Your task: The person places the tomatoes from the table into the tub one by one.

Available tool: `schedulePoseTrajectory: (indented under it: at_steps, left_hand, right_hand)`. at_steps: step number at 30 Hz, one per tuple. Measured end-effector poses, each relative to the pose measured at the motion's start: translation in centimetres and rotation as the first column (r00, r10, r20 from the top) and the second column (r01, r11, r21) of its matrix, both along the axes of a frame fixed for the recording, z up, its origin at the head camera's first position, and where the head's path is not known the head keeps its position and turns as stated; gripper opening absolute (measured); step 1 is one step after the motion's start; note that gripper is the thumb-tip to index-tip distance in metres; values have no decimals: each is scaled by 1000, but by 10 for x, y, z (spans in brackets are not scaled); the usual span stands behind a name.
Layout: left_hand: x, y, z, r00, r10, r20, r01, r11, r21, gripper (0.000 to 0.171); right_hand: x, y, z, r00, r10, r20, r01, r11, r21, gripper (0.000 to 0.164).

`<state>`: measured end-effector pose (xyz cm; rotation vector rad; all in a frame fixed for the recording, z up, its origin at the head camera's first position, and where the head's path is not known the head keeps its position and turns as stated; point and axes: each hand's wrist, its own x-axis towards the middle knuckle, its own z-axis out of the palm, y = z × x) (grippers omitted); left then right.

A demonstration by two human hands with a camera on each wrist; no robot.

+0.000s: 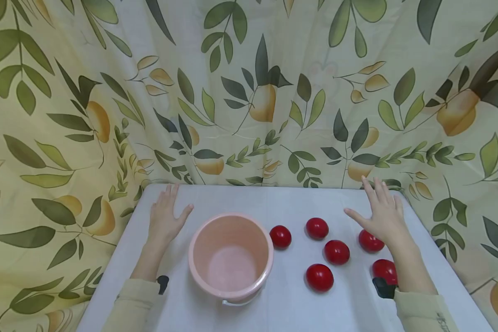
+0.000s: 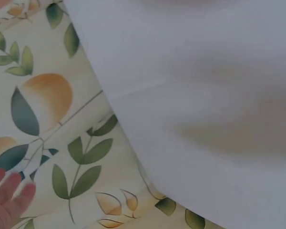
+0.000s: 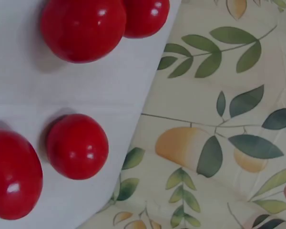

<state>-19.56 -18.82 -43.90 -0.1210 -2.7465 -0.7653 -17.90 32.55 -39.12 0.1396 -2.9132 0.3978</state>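
Both hands are held over the table with fingers spread and nothing in them. My left hand (image 1: 164,219) is left of a pink bucket (image 1: 231,286), whose inside shows bare and whose pale handle hangs at the front. Its fingers also show at the lower left of the left wrist view. To the right, my right hand (image 1: 385,214) is above the far side of several glossy, smooth red balls, slightly oval. Its forearm partly covers two of them, one red ball (image 1: 369,241) and a nearer red ball (image 1: 383,269). Another red ball (image 1: 280,237) lies right beside the bucket.
A white-covered table (image 1: 290,309) carries everything. Between bucket and right arm lie a back red ball (image 1: 317,228), a middle red ball (image 1: 337,252) and a front red ball (image 1: 319,277). A leaf-and-fruit patterned curtain (image 1: 249,152) hangs behind the table and along both sides.
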Motion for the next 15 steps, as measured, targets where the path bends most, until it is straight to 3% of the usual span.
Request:
schedulePoseTrajectory:
  at_steps: [1,3,6,9,12,15]
  left_hand:
    - [2,0,2,1000,-7,-6,8,995,98,71]
    - [8,0,6,1000,-18,1,17,960,280,67]
    - [16,0,12,997,-52,49,18,852,524,64]
    - [24,-2,16,983,-129,131,8,742,670,62]
    - [33,-6,18,938,-260,229,-6,649,761,63]
    - [41,-10,19,878,-369,306,-30,594,804,64]
  right_hand:
    - [3,-2,2,999,30,-22,-30,999,-10,98]
    - [8,-5,3,994,95,-59,-96,995,-7,100]
    - [18,-11,-2,974,201,-101,-200,979,26,101]
    - [28,-16,-12,956,272,-110,-266,962,61,102]
    - [40,-23,-25,946,310,-89,-303,949,85,102]
    - [51,-30,-39,945,326,-33,-322,943,89,103]
